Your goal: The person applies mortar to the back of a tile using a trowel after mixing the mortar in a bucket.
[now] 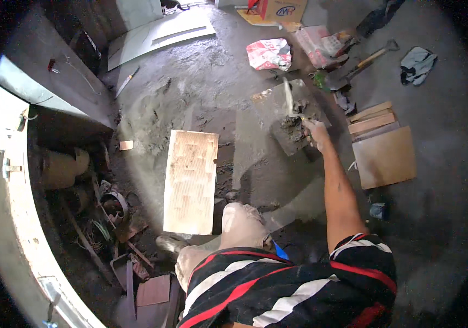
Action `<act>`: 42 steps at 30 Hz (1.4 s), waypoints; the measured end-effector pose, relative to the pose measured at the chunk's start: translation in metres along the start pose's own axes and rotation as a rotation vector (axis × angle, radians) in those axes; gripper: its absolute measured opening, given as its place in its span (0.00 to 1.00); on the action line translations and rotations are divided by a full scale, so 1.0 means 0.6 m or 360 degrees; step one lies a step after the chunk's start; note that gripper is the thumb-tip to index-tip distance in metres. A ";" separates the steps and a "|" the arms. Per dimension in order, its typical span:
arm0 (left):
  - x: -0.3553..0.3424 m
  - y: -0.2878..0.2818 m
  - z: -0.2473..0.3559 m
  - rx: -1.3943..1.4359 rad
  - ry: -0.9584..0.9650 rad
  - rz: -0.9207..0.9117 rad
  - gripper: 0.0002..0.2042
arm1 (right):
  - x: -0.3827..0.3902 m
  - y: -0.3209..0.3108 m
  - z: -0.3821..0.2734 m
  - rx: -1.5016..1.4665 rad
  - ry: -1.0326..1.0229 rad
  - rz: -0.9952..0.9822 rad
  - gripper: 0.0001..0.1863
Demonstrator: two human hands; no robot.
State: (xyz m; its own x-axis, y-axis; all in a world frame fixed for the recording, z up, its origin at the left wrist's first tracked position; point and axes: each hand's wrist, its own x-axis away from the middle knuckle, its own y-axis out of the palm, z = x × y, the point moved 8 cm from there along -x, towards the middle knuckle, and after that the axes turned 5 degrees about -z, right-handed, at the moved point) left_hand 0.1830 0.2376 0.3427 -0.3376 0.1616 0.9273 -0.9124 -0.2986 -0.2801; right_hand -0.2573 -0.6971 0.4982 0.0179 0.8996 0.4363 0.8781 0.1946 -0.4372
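Note:
My right hand (317, 134), at the end of an outstretched arm, is closed round the handle of a trowel (289, 99). The trowel's pale, narrow blade points away from me, above a flat grey board (271, 116). Dark wet mortar (293, 130) lies in a heap on that board, right beside the hand. My left hand is out of the picture. Nearer my knees, a light wooden panel (190, 183) rests on the grey floor, left of the board.
To the right lie a shovel (368, 64), wood strips (373, 117) and a square tan panel (385, 158). Red-and-white bags (270, 54) and a cardboard box (283, 10) are farther off. A white door-like panel (163, 38) lies far left; clutter and a pot (62, 169) stand nearer left.

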 end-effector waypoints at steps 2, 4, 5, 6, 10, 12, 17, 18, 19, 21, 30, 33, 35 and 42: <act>0.031 0.044 0.034 -0.0055 0.0003 -0.0002 0.06 | -0.036 -0.043 0.056 -0.0416 0.0180 -0.0042 0.13; 0.077 0.036 0.063 -0.0078 0.0027 0.0112 0.05 | -0.039 -0.024 0.053 -0.0607 0.0226 -0.0162 0.15; 0.084 0.037 0.087 -0.0098 0.0057 0.0140 0.05 | -0.038 -0.032 0.053 -0.0749 0.0257 -0.0187 0.16; 0.080 0.045 0.110 -0.0117 0.0102 0.0146 0.05 | -0.042 -0.049 0.060 -0.0826 0.0250 -0.0207 0.19; 0.069 0.061 0.244 -0.0406 0.0595 0.0281 0.05 | -0.038 -0.091 0.080 -0.1124 0.0067 -0.0054 0.18; 0.067 0.080 0.330 -0.0474 0.0867 0.0393 0.05 | -0.049 -0.115 0.113 -0.1251 -0.0049 0.0059 0.17; 0.017 0.072 0.399 0.0499 0.0541 0.0175 0.07 | 0.048 -0.053 0.084 -0.1134 0.0215 -0.0327 0.15; -0.008 0.072 0.367 0.0973 0.0341 0.0197 0.08 | 0.088 -0.031 0.073 -0.0775 0.0372 -0.0178 0.12; -0.047 0.063 0.323 0.0910 0.0368 0.0158 0.12 | 0.102 -0.007 0.079 -0.0544 0.0256 -0.0006 0.12; -0.114 0.112 0.303 0.0953 0.0377 0.0099 0.22 | 0.105 -0.045 0.124 -0.0433 -0.0020 0.0154 0.10; -0.062 0.113 -0.030 0.0494 -0.0274 0.0316 0.16 | 0.125 0.194 0.407 -0.0202 0.0489 -0.0250 0.11; -0.076 0.188 0.006 0.0923 0.0004 0.0652 0.17 | -0.116 0.192 0.416 0.0689 -0.0232 -0.0737 0.09; -0.002 0.224 -0.027 0.1418 -0.0028 0.0953 0.17 | -0.146 0.248 0.448 0.1324 -0.0329 -0.0932 0.09; 0.067 0.414 0.126 0.1207 -0.0088 0.0607 0.21 | -0.113 0.420 0.364 0.2389 -0.1289 -0.1577 0.23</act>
State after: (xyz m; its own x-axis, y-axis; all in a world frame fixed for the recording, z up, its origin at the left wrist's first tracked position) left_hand -0.0399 0.0985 0.3294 -0.5605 -0.1183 0.8196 -0.3299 -0.8759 -0.3521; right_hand -0.1416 -0.6235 0.1866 -0.7066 0.1383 0.6940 -0.6090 0.3808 -0.6958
